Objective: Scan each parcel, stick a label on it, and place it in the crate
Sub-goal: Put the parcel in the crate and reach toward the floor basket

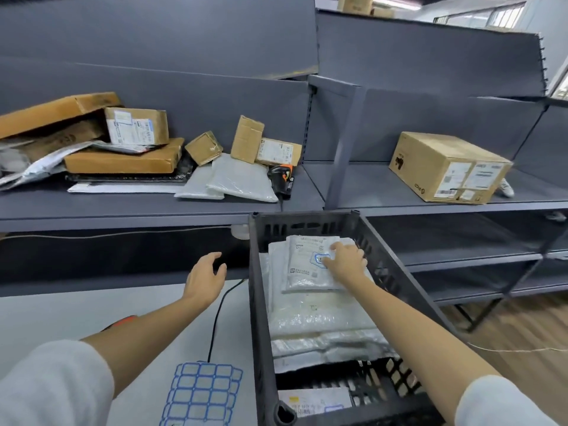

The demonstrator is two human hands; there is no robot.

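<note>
**Packing Station: Parcel Placed in Crate**

Grey metal shelving (153, 207) spans the background above a white table (46, 315). A black slatted crate (256, 302) stands at the table's right edge, holding stacked white bubble mailers. The right hand (345, 259) rests with relaxed fingers on the top parcel (302, 265), touching its blue-bordered label (321, 259); the printed text is too small to read. The left hand (204, 278) hovers over the table, fingers loosely spread, holding nothing. A sheet of blue-bordered labels (199, 395) lies at the near table edge, with a black cable (218, 318) running beside it. On the shelf: cardboard boxes (123, 159), white mailers (239, 179), and an orange-and-black scanner (281, 178). A large box (445, 167) to the right reads "PICO".
</note>
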